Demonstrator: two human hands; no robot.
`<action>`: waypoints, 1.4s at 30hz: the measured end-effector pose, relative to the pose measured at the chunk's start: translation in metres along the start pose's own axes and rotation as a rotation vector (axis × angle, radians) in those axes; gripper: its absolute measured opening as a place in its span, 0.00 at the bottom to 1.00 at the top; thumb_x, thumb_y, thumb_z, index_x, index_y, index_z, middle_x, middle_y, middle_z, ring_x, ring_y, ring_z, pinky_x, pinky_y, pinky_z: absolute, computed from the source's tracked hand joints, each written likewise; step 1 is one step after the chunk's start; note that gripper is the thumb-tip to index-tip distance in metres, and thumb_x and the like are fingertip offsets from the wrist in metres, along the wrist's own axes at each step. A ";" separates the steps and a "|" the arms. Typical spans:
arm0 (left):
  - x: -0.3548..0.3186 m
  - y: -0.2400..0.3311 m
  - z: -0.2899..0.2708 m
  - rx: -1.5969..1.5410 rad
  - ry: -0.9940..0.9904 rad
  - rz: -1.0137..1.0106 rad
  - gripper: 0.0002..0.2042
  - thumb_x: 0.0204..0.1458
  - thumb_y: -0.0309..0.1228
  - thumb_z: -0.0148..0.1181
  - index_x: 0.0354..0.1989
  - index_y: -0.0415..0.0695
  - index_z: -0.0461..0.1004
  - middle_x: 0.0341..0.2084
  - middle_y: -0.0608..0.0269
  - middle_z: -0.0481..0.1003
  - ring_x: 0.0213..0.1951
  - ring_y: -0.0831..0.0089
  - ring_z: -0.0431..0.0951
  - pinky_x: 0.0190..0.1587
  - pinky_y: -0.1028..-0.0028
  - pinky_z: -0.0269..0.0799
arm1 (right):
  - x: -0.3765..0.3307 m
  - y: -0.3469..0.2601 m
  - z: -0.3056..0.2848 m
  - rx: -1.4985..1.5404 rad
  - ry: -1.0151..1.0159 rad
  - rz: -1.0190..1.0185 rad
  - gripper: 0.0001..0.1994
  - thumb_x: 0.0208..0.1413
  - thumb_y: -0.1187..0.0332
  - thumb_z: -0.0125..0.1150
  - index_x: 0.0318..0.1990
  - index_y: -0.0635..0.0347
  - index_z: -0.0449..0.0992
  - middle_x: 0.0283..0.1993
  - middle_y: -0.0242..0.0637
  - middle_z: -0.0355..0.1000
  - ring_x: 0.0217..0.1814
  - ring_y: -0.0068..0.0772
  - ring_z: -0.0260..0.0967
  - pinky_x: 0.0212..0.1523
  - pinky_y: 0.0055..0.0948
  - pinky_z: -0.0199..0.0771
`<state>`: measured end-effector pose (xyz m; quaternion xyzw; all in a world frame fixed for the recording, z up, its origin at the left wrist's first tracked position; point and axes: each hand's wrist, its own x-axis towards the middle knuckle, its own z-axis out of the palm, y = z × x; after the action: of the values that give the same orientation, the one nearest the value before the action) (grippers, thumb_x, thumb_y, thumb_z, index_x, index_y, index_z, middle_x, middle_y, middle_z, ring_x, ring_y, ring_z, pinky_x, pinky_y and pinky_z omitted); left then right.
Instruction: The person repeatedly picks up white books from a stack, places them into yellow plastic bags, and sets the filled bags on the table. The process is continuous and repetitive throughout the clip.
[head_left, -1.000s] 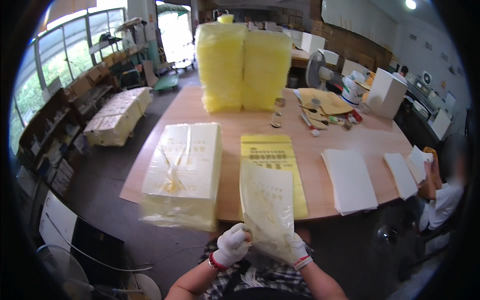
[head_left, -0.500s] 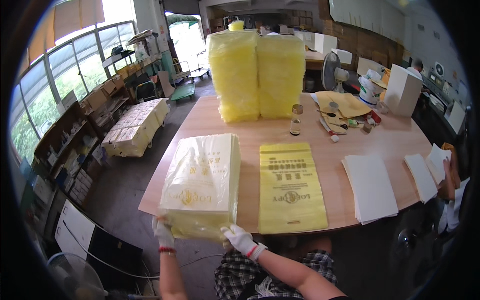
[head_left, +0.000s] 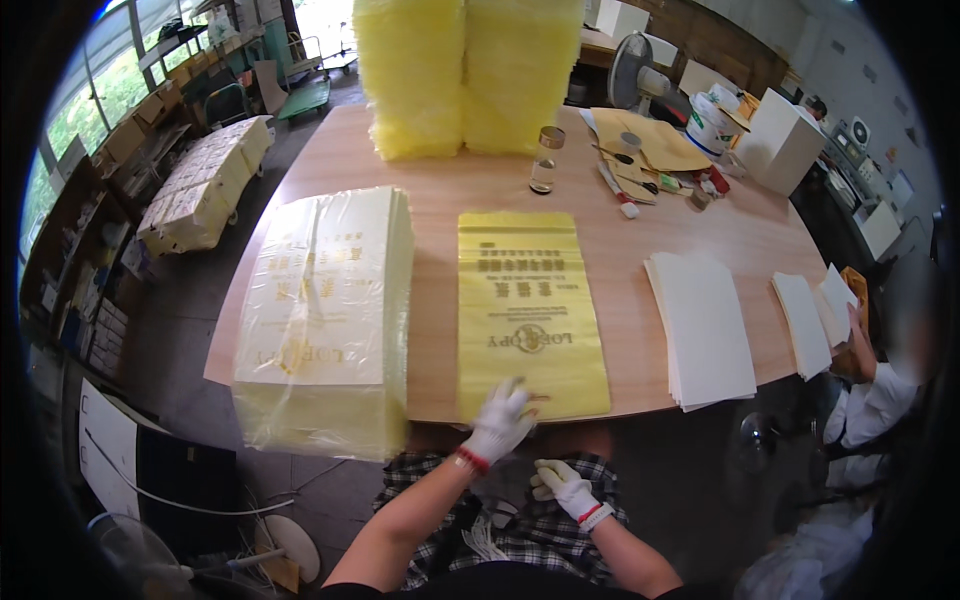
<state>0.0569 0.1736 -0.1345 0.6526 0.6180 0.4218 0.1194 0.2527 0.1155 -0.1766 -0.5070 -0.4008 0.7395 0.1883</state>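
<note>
At the table's near edge, a yellow printed plastic bag (head_left: 535,300) lies flat on top of what looks like a pile of such bags. My left hand (head_left: 503,422), in a white glove, reaches over its lower edge with the fingers stretched out; they look slightly blurred. Lower down, in front of my lap, my gloved right hand (head_left: 565,487) has its fingers curled in, and I see nothing in them. To the left, a tall stack of white sheets in clear yellowish plastic bags (head_left: 320,310) overhangs the near table edge.
Two tall yellow stacks of plastic (head_left: 415,80) stand at the back of the table (head_left: 430,180), a glass jar (head_left: 545,162) before them. White paper piles (head_left: 705,330) lie to the right, where another person's hand (head_left: 858,345) holds sheets. A fan (head_left: 632,72) stands behind.
Both hands have let go of the bagged stack at left and moved right. My left hand is now at the yellow bag, my right in front of my lap. The view has shifted right and downward.
</note>
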 end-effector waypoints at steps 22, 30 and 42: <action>0.118 -0.041 -0.010 -0.981 0.053 -0.764 0.02 0.50 0.27 0.49 0.28 0.43 0.66 0.21 0.66 0.69 0.20 0.75 0.67 0.23 0.74 0.65 | 0.089 -0.093 -0.037 -0.895 0.644 -0.666 0.15 0.41 0.58 0.65 0.26 0.62 0.73 0.45 0.53 0.67 0.47 0.53 0.64 0.45 0.42 0.66; 0.125 0.020 -0.017 -0.679 -0.280 -0.479 0.12 0.53 0.22 0.44 0.47 0.40 0.65 0.34 0.63 0.75 0.25 0.85 0.66 0.28 0.83 0.64 | 0.082 -0.157 0.029 -0.887 0.411 -1.107 0.21 0.44 0.61 0.62 0.43 0.63 0.66 0.39 0.48 0.69 0.43 0.51 0.66 0.41 0.39 0.68; 0.084 0.049 -0.077 0.170 -0.247 -0.008 0.25 0.42 0.28 0.61 0.52 0.41 0.63 0.35 0.61 0.75 0.38 0.63 0.75 0.39 0.66 0.69 | -0.002 -0.138 -0.012 -0.585 -0.036 -0.663 0.17 0.50 0.59 0.58 0.41 0.64 0.73 0.41 0.48 0.71 0.47 0.43 0.68 0.49 0.33 0.66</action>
<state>0.0283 0.2116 -0.0200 0.7048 0.6347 0.2839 0.1406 0.2468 0.2028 -0.0693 -0.3700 -0.7375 0.5032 0.2569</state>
